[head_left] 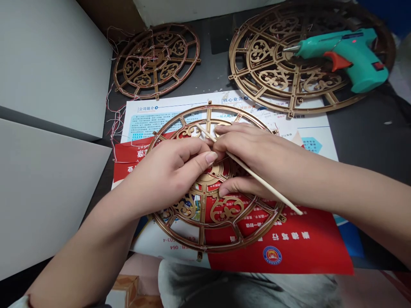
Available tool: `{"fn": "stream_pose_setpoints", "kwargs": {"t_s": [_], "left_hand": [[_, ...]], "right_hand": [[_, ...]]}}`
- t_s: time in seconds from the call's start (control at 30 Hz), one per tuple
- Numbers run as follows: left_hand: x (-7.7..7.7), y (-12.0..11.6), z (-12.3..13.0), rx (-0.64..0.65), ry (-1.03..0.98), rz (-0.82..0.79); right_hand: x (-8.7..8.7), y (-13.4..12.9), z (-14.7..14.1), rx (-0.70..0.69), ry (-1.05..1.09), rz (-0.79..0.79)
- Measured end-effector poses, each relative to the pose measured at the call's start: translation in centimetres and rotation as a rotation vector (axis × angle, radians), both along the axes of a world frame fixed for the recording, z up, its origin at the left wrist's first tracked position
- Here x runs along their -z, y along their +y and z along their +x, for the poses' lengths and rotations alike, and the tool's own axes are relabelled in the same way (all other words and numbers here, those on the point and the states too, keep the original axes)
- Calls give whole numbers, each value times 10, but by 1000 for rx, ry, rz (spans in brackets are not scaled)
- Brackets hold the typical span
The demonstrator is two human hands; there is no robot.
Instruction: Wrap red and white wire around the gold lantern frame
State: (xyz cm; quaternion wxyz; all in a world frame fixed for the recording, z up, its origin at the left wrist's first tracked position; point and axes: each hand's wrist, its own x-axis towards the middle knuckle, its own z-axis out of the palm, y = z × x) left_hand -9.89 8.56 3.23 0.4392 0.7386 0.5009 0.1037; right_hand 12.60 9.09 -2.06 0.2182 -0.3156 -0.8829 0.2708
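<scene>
A round bronze-coloured openwork frame [201,229] with scrolled ornaments lies in front of me, thin red and white wires running along its rings. My left hand [180,164] is closed over its upper left part, thumb and index finger pinched near the hub. What is in the pinch is too small to make out. My right hand [247,149] rests over the upper right of the frame and holds a thin wooden stick [263,184] slantwise between its fingers. Its fingertips meet those of my left hand, and its thumb touches the frame below the hub.
Printed sheets [317,252] lie under the frame. A smaller wired round frame [156,81] is at the back left, trailing loose wires [114,124]. Stacked round frames [297,92] stand back right, with a teal hot glue gun [340,53] on top. Grey-white panels [48,55] border the left.
</scene>
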Motion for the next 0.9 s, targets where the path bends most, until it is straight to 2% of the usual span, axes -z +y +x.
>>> {"fn": "stream_pose_setpoints", "kwargs": {"t_s": [0.2, 0.4, 0.57, 0.67, 0.77, 0.9], "left_hand": [[-2, 0, -1, -14, -38, -27], [-3, 4, -9, -93, -31, 6], [-2, 6, -12, -78, -50, -51], [-2, 4, -13, -71, -12, -30], [-2, 4, -15, -49, 41, 21], [-2, 4, -17, -5, 94, 56]], "right_hand": [[-1, 0, 0, -4, 4, -7], [-3, 0, -1, 0, -1, -49], [-1, 0, 0, 7, -6, -34], [-6, -1, 3, 29, -2, -102], [-16, -4, 8, 140, 90, -184], [-30, -5, 13, 395, 234, -92]]}}
